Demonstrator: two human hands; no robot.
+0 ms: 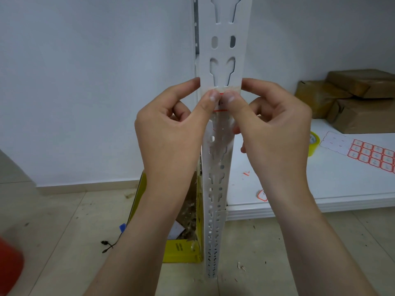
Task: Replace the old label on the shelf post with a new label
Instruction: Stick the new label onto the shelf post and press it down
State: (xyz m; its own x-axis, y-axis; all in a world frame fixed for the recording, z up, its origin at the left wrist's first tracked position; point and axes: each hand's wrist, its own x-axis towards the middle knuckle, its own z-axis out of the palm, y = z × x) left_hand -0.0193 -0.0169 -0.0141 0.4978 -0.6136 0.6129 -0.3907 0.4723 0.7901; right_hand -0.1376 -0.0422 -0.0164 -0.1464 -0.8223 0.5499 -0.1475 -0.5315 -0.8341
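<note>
A white slotted shelf post [222, 50] runs up the middle of the view. On it is a red-bordered white label [220, 106], mostly hidden by my thumbs. A strip of clear tape [226, 89] lies across the post just above the label. My left hand [171, 133] and my right hand [275, 129] meet at the post: both thumbs press on the label, and the forefingers touch the tape's ends at the post's edges. A sheet of red-bordered labels [373, 155] lies on the white shelf [342, 184] to the right.
A yellow tape roll [313, 144] sits on the shelf beside the label sheet. Brown wrapped parcels [352, 97] are stacked at the back right. A loose label [262, 195] and a scrap lie near the shelf's front edge. A yellow box [181, 251] of debris stands on the floor left of the post.
</note>
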